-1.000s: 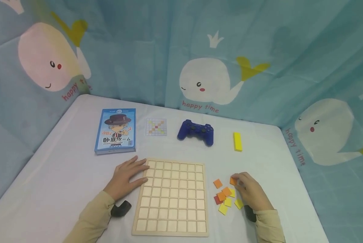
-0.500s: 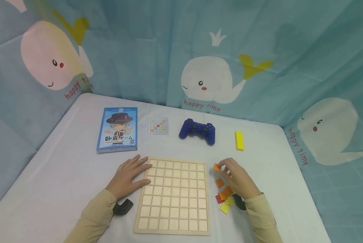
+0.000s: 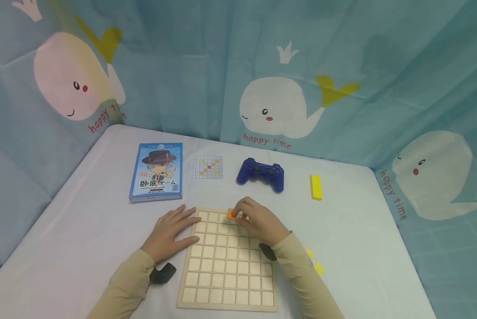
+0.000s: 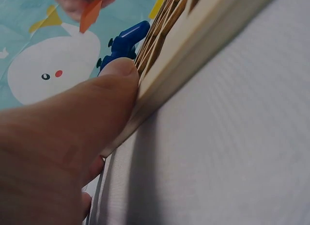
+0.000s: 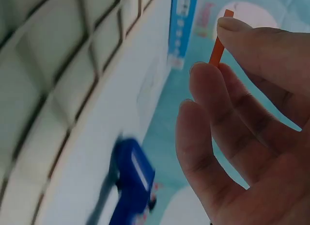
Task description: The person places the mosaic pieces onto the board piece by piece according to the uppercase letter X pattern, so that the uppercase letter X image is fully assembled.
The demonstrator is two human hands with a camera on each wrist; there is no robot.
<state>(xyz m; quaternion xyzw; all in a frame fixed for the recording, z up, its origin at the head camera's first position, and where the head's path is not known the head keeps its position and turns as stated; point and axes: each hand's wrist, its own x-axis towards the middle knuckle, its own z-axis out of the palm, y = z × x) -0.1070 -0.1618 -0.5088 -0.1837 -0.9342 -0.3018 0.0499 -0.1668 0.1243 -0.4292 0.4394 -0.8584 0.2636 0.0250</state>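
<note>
White tabletop under whale-print cloth carries a wooden grid board whose cells all look bare, so filling seems barely begun. Over its far row the right hand pinches an orange tile between thumb and fingertips, not yet set down. Beside the board's left edge the left hand rests with fingers straight, and a few yellow tiles lie right of it.

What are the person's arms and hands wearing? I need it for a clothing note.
Both arms are covered to the wrist by long beige sleeves, the left sleeve and the right sleeve. A small black device is strapped at each wrist. The left hand and right hand are bare, with no gloves or rings visible.
</note>
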